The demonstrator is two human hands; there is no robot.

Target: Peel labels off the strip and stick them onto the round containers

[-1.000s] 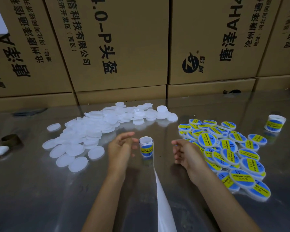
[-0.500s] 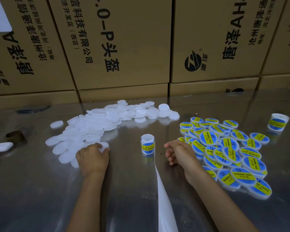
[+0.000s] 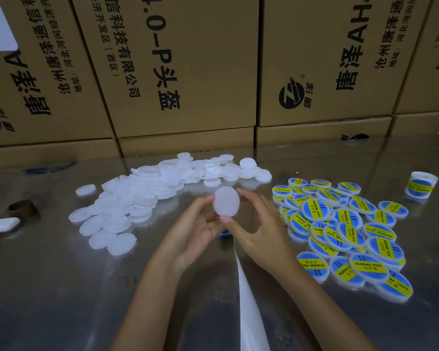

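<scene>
A: As both hands are raised over the counter, what is held?
B: Item: blank container, pinched between left hand and right hand; labelled pile at three o'clock.

Left flank: heap of unlabelled white containers.
Right flank: pile of labelled containers, label roll beyond.
Rear: cardboard boxes wall off the counter.
Near centre: backing strip crosses bare counter.
</scene>
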